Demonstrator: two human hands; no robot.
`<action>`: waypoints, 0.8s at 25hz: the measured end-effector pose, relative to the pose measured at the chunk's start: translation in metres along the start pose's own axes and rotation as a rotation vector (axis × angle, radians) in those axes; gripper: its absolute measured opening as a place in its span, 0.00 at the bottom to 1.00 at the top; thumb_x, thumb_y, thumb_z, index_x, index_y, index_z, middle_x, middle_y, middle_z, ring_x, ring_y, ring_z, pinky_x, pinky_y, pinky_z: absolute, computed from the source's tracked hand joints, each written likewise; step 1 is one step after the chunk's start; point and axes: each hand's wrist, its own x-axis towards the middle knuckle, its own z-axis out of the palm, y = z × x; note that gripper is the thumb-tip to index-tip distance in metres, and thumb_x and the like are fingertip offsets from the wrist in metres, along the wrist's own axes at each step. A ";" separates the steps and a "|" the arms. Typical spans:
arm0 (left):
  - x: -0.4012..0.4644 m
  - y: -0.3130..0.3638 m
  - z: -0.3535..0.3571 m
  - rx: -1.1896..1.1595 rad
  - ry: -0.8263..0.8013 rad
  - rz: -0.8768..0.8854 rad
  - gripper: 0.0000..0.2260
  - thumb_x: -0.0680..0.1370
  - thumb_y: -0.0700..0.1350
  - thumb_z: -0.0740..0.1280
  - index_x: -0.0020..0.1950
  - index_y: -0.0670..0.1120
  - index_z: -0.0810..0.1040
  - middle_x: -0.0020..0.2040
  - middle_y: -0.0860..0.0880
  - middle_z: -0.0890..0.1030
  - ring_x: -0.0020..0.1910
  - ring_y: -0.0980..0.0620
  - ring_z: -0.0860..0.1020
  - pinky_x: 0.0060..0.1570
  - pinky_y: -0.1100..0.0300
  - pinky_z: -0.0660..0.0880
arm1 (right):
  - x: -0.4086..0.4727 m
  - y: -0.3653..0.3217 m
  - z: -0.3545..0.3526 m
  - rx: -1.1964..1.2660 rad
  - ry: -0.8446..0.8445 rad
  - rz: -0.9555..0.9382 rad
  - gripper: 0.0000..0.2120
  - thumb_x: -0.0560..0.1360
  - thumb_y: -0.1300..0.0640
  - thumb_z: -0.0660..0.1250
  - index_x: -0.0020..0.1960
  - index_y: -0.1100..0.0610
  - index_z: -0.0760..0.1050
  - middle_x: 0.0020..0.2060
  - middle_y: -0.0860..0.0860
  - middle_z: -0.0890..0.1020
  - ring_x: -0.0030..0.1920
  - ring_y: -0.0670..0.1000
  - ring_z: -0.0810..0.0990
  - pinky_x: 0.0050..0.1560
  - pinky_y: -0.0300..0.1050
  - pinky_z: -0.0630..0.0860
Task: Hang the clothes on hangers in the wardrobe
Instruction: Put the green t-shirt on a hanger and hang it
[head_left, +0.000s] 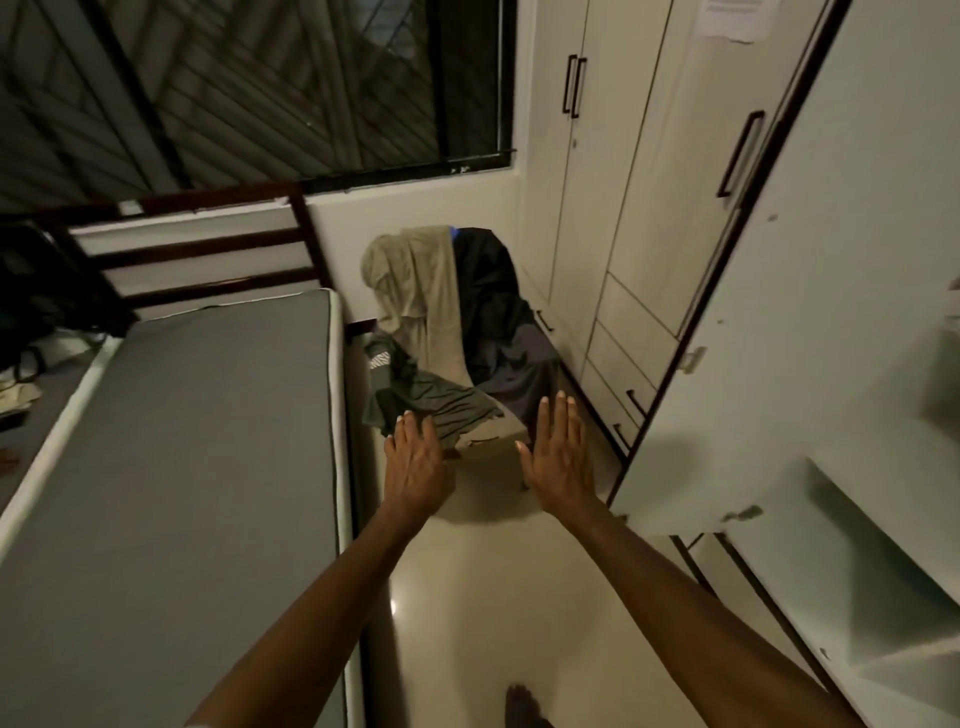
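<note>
At frame centre a chair (493, 436) stands in the corner under the window (260, 88), heaped with clothes (457, 322): a beige piece draped over its back, dark ones beside it, a striped green one across the seat. Both arms reach toward it. The left hand (418, 460) and right hand (558, 452) hover palms down, fingers straight and close together, holding nothing. The wardrobe (649, 208) fills the right side, its near door (831, 312) swung open; what hangs inside cannot be seen. A bed (182, 467) lies at left.
</note>
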 end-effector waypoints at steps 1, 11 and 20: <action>0.006 -0.012 0.003 -0.001 -0.017 -0.020 0.39 0.76 0.53 0.71 0.81 0.42 0.56 0.79 0.34 0.58 0.79 0.35 0.58 0.76 0.41 0.60 | 0.011 -0.010 0.008 0.009 -0.014 -0.015 0.39 0.82 0.41 0.60 0.83 0.63 0.51 0.81 0.65 0.54 0.81 0.65 0.53 0.77 0.61 0.61; 0.136 -0.090 0.034 -0.062 -0.106 -0.072 0.36 0.72 0.53 0.77 0.74 0.45 0.65 0.67 0.41 0.72 0.62 0.43 0.75 0.60 0.49 0.78 | 0.162 -0.056 0.095 0.154 -0.141 -0.031 0.36 0.84 0.40 0.54 0.83 0.60 0.51 0.82 0.61 0.54 0.82 0.61 0.53 0.79 0.57 0.59; 0.263 -0.139 0.054 -0.149 -0.165 -0.151 0.33 0.74 0.49 0.76 0.74 0.40 0.69 0.69 0.38 0.74 0.65 0.38 0.76 0.64 0.47 0.76 | 0.284 -0.087 0.162 0.173 -0.248 -0.094 0.34 0.84 0.41 0.53 0.82 0.61 0.55 0.80 0.62 0.60 0.80 0.61 0.60 0.77 0.59 0.64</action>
